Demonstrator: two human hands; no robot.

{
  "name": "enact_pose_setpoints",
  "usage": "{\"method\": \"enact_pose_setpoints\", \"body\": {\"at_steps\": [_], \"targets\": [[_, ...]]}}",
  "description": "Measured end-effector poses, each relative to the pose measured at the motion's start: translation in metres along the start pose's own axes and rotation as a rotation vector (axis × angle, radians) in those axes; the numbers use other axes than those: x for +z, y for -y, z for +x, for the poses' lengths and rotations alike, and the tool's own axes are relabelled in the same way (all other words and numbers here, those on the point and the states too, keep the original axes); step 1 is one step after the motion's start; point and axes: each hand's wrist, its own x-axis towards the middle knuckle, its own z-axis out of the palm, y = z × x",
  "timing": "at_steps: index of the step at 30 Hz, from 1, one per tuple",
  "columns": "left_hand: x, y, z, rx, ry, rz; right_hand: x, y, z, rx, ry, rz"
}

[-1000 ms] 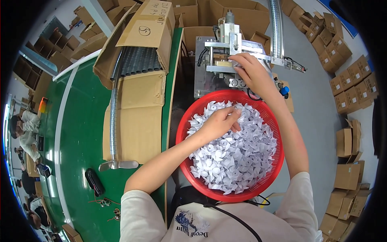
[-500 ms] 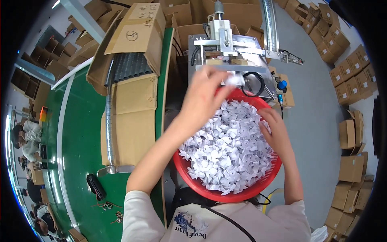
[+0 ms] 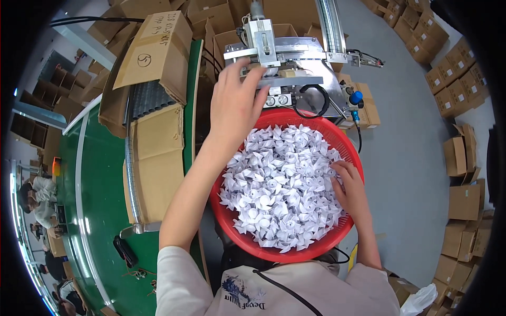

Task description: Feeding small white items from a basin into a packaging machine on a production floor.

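Now a small white piece (image 3: 271,70) appears, as far as the partly blocked view allows, to sit under the silver metal press head (image 3: 265,45); half a second ago the left hand (image 3: 234,100) carried such a piece near the far rim of the round red plastic basket (image 3: 284,257). The right hand (image 3: 352,192) stays at the heap's right side, fingers curved; whether it pinches anything cannot be told. The left hand's thumb and fingers stand apart beside the press, their grip unclear. Heaped white star-shaped pieces (image 3: 279,189) fill the basket, blades pointing every way, with no single long axis. The press's flat silver bar (image 3: 295,81) runs left to right, and with the left fingers partly hides the spot beneath the head. Leftward, an open brown cardboard box (image 3: 153,50) with dark tubes (image 3: 150,100) lies on the green worktop (image 3: 105,200).
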Motion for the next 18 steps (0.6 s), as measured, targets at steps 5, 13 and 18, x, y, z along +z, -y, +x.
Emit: {"method": "enact_pose_setpoints", "body": {"at_steps": [5, 13, 18], "targets": [[-0.007, -0.008, -0.058, -0.180, 0.604, -0.167, 0.001, 0.000, 0.001, 0.017, 0.090, -0.036], [0.019, -0.018, -0.114, -0.201, 0.925, -0.197, 0.006, 0.007, 0.013, 0.042, 0.180, -0.114], [0.026, -0.027, -0.116, -0.106, 0.962, -0.268, 0.005, 0.009, 0.014, 0.042, 0.218, -0.143]]}}
